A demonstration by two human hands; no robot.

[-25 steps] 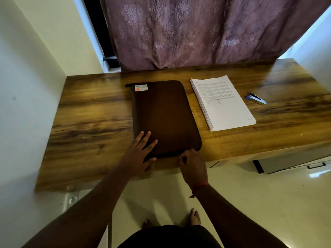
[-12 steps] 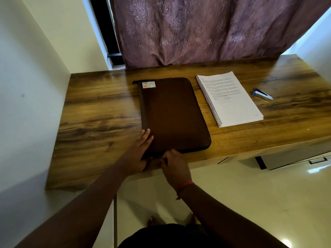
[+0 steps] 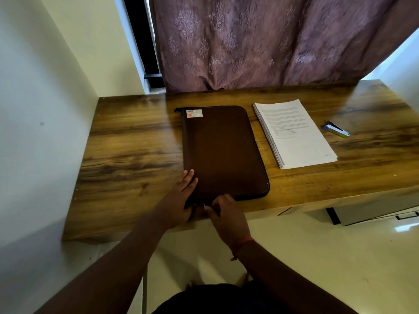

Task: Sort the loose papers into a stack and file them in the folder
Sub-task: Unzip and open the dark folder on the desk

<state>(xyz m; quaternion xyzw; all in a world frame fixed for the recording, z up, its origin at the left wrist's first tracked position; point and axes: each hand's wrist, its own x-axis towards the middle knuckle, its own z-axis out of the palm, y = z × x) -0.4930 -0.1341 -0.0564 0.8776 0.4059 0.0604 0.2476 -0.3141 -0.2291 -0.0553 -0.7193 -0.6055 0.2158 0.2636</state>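
Fingertips of the right hand (image 3: pixel 223 209) are bunched together at the near edge of the zippered folder (image 3: pixel 223 150), pinching what looks like the small metal zip pull (image 3: pixel 203 204) close to the folder's near-left corner; the pull is tiny and partly hidden, so the grip is my reading of it. Just beside it, at 9 o'clock, the left hand (image 3: pixel 181 198) lies flat with straight fingers pressing on that same corner, holding the case down without gripping it.

From the pinching fingers, the folder runs away toward 12 o'clock: its long axis points from the person to the curtain (image 3: pixel 260 41), and the zip track follows the rim. The spine side with the label (image 3: pixel 194 113) lies along the left, at about 11 o'clock from the hands. Judging by this, the pull has to travel along the near edge toward 3 o'clock and then up the right side, and the right hand is the nearer one for that run while the left anchors the case. The folder is closed.

Farther out, at about 1 o'clock from the hands, the paper stack (image 3: pixel 294 132) sits squared on the wooden desk (image 3: pixel 127 150), just beside the folder's right edge and parallel to it, not touching. Beyond it, at 2 o'clock, lies a stapler (image 3: pixel 336 129), apart from the sheets.
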